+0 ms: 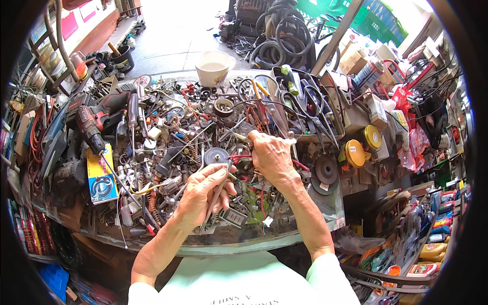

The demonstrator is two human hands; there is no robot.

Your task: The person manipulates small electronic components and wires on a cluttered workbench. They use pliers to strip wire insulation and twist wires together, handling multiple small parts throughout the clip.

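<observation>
My left hand point(203, 195) is closed, thumb against fingers, on a thin grey metal strip point(215, 197) that slants down toward the table's front edge. Just right of it, my right hand point(272, 156) is curled palm down over the heap of small parts, its fingertips hidden; whatever they hold cannot be made out. Something red point(243, 158) shows between the two hands. A grey disc point(216, 156) lies right behind my left fingertips, and a small dark rectangular piece point(234, 217) rests below them.
Screws, springs and wires cover the glass-topped table point(264, 242). A cordless drill point(96, 119) and a yellow-blue box point(102, 177) lie left. Behind stands a white cup point(213, 69). Scissors point(316, 116) stick out of a tool bin at right, near yellow round tins point(355, 153).
</observation>
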